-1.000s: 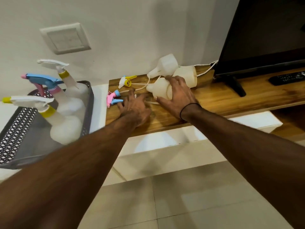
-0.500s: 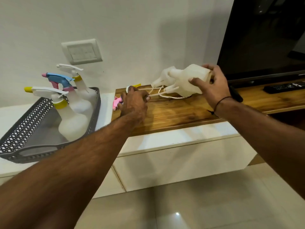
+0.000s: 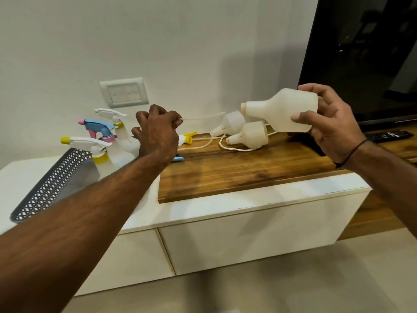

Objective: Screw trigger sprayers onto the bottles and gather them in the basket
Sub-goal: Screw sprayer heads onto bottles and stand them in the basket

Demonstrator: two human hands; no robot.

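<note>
Bottle [image 3: 282, 109] held in air by right hand [image 3: 327, 123], fingers wrapped round its base end; long axis near horizontal, open neck pointing toward left hand [image 3: 158, 134]. Left hand clenched on a trigger sprayer, mostly hidden; its dip tube [image 3: 200, 118] projects toward the bottle neck, tip short of it, slightly lower. Judgement: tube and neck lie roughly in line; closing the gap feeds it in. Beyond: two bare bottles [image 3: 246, 134] on counter [image 3: 248, 168] below the right hand; basket [image 3: 52, 186] with three finished sprayers outside the left.
</note>
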